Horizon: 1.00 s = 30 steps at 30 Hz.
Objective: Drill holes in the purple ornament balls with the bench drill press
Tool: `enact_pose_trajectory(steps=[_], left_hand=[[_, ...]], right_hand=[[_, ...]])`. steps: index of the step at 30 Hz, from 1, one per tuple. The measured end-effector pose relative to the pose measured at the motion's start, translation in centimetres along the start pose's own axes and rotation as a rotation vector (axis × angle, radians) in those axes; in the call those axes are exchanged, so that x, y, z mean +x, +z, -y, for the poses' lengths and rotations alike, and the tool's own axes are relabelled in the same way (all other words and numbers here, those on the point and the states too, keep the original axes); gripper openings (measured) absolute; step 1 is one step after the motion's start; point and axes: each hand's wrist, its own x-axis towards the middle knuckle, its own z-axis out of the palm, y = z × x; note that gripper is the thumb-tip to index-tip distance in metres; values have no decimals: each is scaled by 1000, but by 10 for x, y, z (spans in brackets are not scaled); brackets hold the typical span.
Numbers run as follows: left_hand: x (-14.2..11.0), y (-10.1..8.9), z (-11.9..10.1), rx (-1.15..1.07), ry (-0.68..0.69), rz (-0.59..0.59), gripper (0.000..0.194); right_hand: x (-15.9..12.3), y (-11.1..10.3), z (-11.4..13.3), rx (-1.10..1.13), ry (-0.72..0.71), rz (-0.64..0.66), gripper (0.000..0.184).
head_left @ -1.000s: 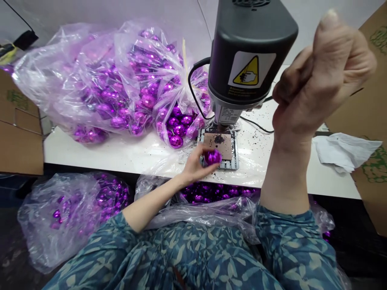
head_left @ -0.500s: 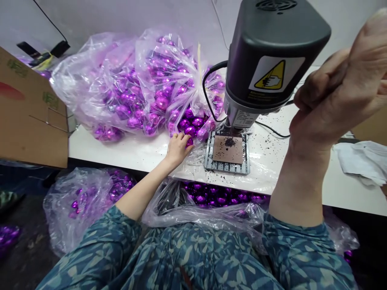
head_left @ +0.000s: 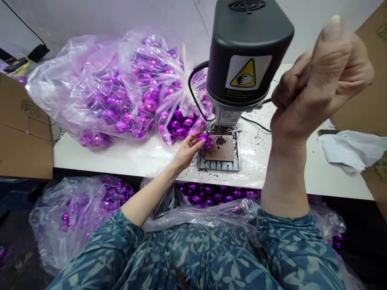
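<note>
Left hand (head_left: 185, 153): over the last half second it has left the piled balls (head_left: 181, 133) by the knotted plastic bag (head_left: 75, 76) and come across to the slotted base plate (head_left: 236, 164); my view has swung too.
Purple faceted ball (head_left: 206, 141): pinched between my left thumb and fingertips, over the left edge of the brown board (head_left: 226, 154); touching it or not, I cannot tell.
Right hand (head_left: 320, 80): curled into a fist, raised beside the drill press (head_left: 250, 44); whether it grips anything, I cannot tell.
Black shavings (head_left: 221, 140): heaped below the chuck (head_left: 223, 129); a ball seated on them could, I judge, rock off centre.
Rounded surface: looks slick, so a fingertip pinch might let it spin or slip.
Warning label (head_left: 249, 72): fair enough, since fingers left too near the chuck could be hurt if it were lowered.
Count, single: one held ball, one board, one base plate, one drill press, one warning label.
Count, double: two hands, two cardboard boxes, left (head_left: 24, 133) and right (head_left: 356, 88).
Count, uncertain: piled and bagged balls, too many and overlapping.
</note>
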Motion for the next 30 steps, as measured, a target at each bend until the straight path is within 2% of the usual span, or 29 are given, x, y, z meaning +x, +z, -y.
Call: enact_pose_trajectory(steps=[7,16,21,26,30], left_hand=[[14,23,12,101,55,16,63],[17,37,18,224,149,115,63],[11,43,18,289,237,140,58],[11,43,19,296,238,139,59],[13,43,21,306,238,129,59]], right_hand=[[-3,2,9,42,27,-41,48],[-4,4,12,-22,43,-31,61],[-4,2,11,-35,46,-12,60],[-8,0,13,33,31,-35,53],[-25,-8,20,-26,-15,-44,53]])
